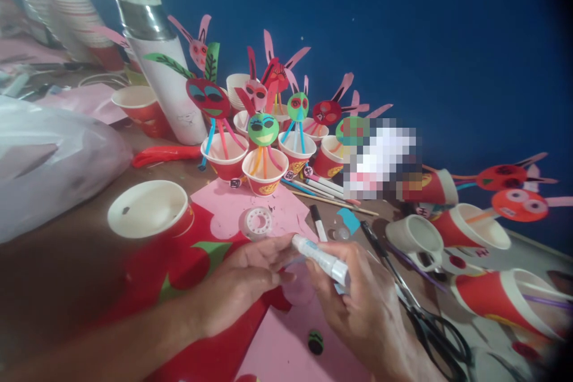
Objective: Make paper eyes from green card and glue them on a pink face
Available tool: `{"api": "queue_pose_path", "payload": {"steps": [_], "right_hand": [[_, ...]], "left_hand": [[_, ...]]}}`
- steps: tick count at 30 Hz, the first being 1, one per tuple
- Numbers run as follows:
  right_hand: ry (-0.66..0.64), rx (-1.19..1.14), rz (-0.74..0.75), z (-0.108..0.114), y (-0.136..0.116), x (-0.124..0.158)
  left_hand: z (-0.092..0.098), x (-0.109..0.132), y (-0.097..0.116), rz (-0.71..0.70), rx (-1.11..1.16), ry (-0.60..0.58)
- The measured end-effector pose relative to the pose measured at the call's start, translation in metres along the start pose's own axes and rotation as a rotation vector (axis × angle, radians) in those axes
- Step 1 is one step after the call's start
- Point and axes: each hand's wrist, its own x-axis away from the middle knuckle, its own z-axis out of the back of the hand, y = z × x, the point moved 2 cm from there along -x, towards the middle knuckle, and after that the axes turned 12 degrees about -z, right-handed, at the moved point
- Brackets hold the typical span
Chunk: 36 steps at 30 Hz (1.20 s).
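My right hand (364,304) is closed round a white glue tube (320,258), its tip pointing up and left. My left hand (244,280) meets that tip, fingers pinched at the tube's cap end. Both hands hover over pink paper (286,340) and red paper (188,262) lying on the table. A small dark green and black piece (316,341) lies on the pink paper below my hands. A roll of clear tape (258,221) sits just beyond my left hand.
Black scissors (425,316) lie right of my right hand. Several red paper cups with paper faces on straws (264,149) stand behind. An empty red cup (150,212) stands at left, tipped cups (474,230) at right, markers (319,222), a white cylinder (163,77), blue wall.
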Motion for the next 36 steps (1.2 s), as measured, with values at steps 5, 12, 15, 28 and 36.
{"api": "queue_pose_path", "payload": {"steps": [5, 12, 15, 28, 36], "right_hand": [[-0.002, 0.034, -0.01, 0.002, 0.002, -0.003], [0.004, 0.023, -0.045, 0.002, 0.002, -0.004], [-0.001, 0.016, -0.04, 0.004, 0.001, -0.003], [-0.043, -0.065, -0.063, 0.011, -0.007, -0.002], [-0.058, -0.084, -0.042, 0.013, -0.011, -0.001]], "left_hand": [[0.001, -0.001, 0.0, 0.017, 0.014, 0.043], [0.001, -0.002, 0.004, 0.064, 0.095, 0.093], [0.002, -0.002, 0.004, 0.06, 0.037, 0.112], [0.006, 0.0, 0.002, 0.028, -0.255, 0.214], [0.005, -0.001, 0.007, -0.011, -0.353, 0.226]]}}
